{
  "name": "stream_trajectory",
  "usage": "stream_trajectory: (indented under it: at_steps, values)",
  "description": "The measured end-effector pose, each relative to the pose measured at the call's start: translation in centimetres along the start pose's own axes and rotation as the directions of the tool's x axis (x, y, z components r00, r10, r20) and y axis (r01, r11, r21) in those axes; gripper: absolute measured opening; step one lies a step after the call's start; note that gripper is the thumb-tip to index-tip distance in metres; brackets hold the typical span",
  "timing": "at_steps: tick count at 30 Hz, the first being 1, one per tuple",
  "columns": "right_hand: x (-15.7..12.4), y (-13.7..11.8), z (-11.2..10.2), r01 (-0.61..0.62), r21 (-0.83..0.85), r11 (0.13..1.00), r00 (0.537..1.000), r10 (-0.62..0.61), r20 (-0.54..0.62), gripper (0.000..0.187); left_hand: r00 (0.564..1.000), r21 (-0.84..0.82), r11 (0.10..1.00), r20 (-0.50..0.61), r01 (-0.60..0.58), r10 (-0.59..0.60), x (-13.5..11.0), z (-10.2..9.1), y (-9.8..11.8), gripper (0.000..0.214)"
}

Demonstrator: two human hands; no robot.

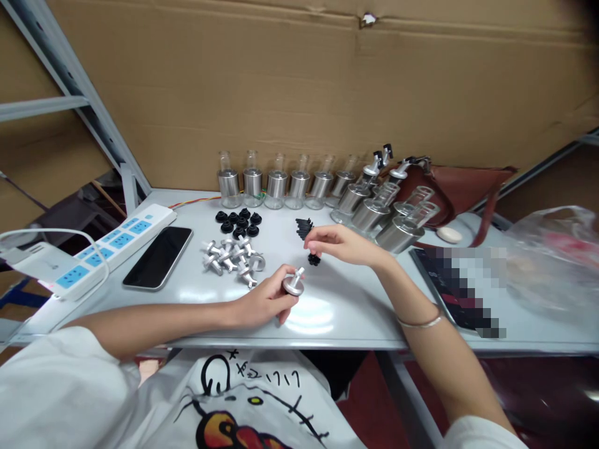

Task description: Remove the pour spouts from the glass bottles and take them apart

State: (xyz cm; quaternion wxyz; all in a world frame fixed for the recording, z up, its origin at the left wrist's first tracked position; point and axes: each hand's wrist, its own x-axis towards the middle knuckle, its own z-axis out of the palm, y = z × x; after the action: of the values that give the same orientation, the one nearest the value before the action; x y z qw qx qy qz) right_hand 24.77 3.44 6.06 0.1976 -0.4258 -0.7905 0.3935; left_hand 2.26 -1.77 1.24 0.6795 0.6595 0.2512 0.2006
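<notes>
My left hand [269,299] is wrapped round a silver bottle pourer [294,284], its narrow spout pointing up, held just above the table near the front. My right hand [334,243] is palm-down, fingers curled together, right over a small cluster of black caps [314,259]. Whatever its fingertips pinch, if anything, is too small to make out. Just behind it lie several thin black tubes [304,227], partly covered by the fingers. To the left of my hands are a pile of silver pourers [229,254] and a group of black rubber stoppers [239,221].
Glass bottles with steel sleeves [253,184] line the back; more [369,215] stand at the right, some with pourers fitted. A phone [158,257] and power strip [116,243] lie left. Right are a brown bag [472,187], a dark tablet-like object [433,274] and a plastic bag [552,262].
</notes>
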Motion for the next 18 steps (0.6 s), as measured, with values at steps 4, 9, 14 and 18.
stream_trajectory:
  at_steps: [4, 9, 14, 18]
  values:
    - [-0.2, -1.5, 1.6, 0.058, 0.175, 0.983, 0.975, -0.094, 0.200, 0.028, 1.000, -0.059, 0.998, -0.016, 0.002, -0.003, 0.1, 0.0, -0.1, 0.020]
    - [-0.1, -1.6, 2.0, 0.066, 0.217, 0.974, 0.960, -0.121, 0.254, 0.024, 1.000, -0.099, 0.995, -0.013, -0.006, 0.004, 0.1, 0.1, -0.1, 0.019]
    - [-0.3, -1.7, 1.7, 0.104, 0.135, 0.985, 0.961, -0.135, 0.241, 0.029, 0.998, -0.144, 0.989, -0.061, -0.030, 0.021, 0.3, -0.1, -0.6, 0.027]
    - [-0.5, -2.4, 2.4, 0.177, -0.028, 0.984, 0.975, -0.171, 0.142, 0.037, 0.996, -0.164, 0.986, -0.086, -0.021, 0.007, 0.4, -0.2, -0.4, 0.029]
